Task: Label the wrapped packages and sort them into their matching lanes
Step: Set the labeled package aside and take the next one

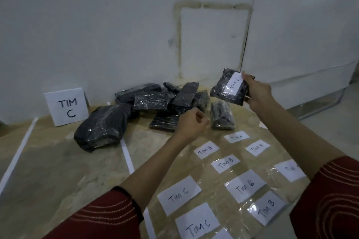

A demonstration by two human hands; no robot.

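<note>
— So, which step is this?
— Sorting, I'd say. The right hand (258, 93) grips a small black package (223, 91) by its right edge, held up off the floor on the far right. A white label (236, 83) reading TIM C is already on its face.
— And the other hand?
— The left hand (192, 124) hovers near the pile of packages (155, 99), fingers curled into a loose fist. I can see nothing in it.
— Where should the package go?
— To the far left. A sign (67, 106) reading TIM C leans by the wall, and the lane in front of it seems bounded by two white strips (127, 153) on the floor. One big package (103, 124) lies there, near the sign; I see no label on it.
— So the next move?
— Probably a carry leftward across the pile, then setting the package down between those strips, clear of the line. After that, another slip from the spare labels (244, 187) on the near right, where TIM A, TIM B and TIM C slips lie in rows, and another package from the pile.
— Any snag?
— Lanes for A and B are out of view, so I cannot tell where those lie.
</note>
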